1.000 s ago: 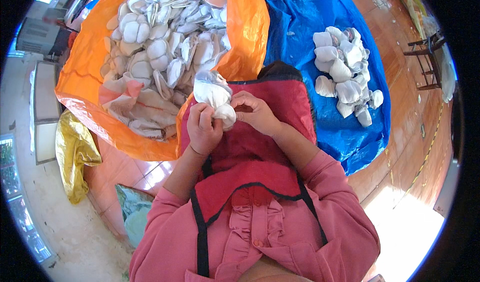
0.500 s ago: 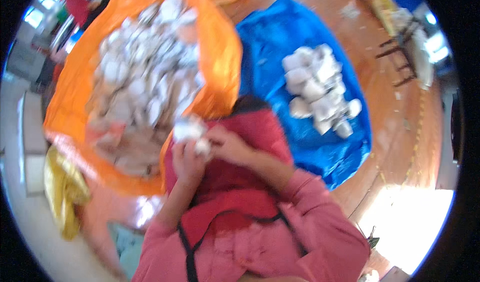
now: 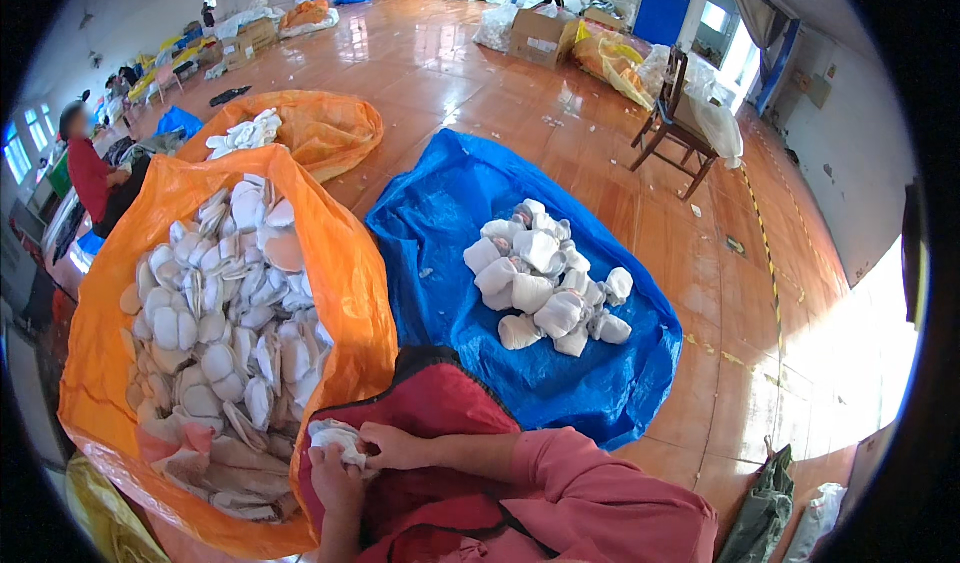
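Note:
Above my lap, a small bundled white fabric piece is held between both hands. My left hand grips it from below, fingers wrapped on its near side. At its right side, my right hand pinches the edge, the fingertips partly hidden by the fabric. Just left of my hands stands an open orange sack full of flat, rounded white fabric pads. To the right and farther off, a pile of puffy, bundled white fabric pieces lies on a blue plastic sheet.
Another orange sack with white pieces lies behind the first. A seated person in red is at the far left. A wooden chair stands at the far right, near a cardboard box. A dark folded umbrella lies at the lower right.
My view has swung upward and to the right, showing more of the room. Both hands stay together on the white fabric piece, now lower in the picture.

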Demonstrator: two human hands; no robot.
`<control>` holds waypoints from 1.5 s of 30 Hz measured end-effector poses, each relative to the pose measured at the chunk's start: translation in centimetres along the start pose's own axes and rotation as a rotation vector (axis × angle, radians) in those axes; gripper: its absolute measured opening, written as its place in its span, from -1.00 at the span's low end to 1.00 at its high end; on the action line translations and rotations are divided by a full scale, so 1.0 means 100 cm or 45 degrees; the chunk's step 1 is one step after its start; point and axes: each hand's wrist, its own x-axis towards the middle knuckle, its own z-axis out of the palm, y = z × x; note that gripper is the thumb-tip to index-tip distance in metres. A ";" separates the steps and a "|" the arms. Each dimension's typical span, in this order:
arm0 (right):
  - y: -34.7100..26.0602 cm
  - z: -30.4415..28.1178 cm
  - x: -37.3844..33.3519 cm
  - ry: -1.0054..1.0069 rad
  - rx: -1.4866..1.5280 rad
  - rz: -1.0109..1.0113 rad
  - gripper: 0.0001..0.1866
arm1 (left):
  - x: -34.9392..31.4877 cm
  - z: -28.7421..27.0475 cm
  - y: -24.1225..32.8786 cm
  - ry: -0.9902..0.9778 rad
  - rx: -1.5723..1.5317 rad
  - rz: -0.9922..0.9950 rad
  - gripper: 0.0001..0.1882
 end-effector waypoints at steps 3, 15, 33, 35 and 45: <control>0.003 0.008 -0.001 0.121 -0.084 -0.101 -0.72 | 0.003 -0.002 -0.005 -0.071 0.011 0.045 -0.72; -0.012 0.010 -0.024 0.422 0.050 0.043 -0.79 | 0.014 -0.030 0.025 -0.373 -0.054 0.113 -0.74; -0.008 0.008 -0.025 0.636 0.099 0.168 -0.87 | 0.008 -0.002 0.051 -0.308 0.189 0.153 -0.74; 0.000 0.011 -0.024 0.689 0.194 0.169 -0.86 | 0.006 0.001 0.047 -0.203 0.100 0.085 -0.74; -0.012 0.003 -0.019 0.623 0.063 -0.086 -0.79 | 0.005 -0.005 0.033 -0.036 0.123 0.199 -0.79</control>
